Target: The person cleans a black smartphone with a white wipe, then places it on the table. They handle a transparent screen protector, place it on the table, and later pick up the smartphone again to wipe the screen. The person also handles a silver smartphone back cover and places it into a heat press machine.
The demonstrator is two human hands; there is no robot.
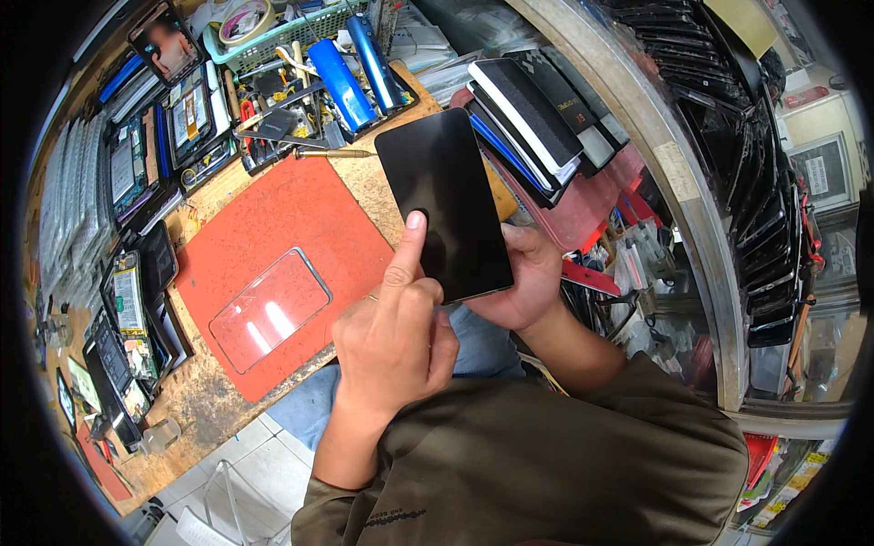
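Olive-brown shirt (pixel 564 455) of the person lies nearest; above it, the left hand (pixel 391 332) stretches its index finger to the phone (pixel 451 182), its other fingers curled and holding nothing; whether the tip presses or only hovers, I cannot tell. Fingers of the right hand (pixel 528 282) hold the phone around its lower right corner, raised in front of the counter (pixel 205 396); for a good touch, this support should be firm and the fingertip light; the screen looks black and glossy, with cloudy reflections and rounded corners.

A dark olive shirt (pixel 564 455) tops blue trousers (pixel 484 344).
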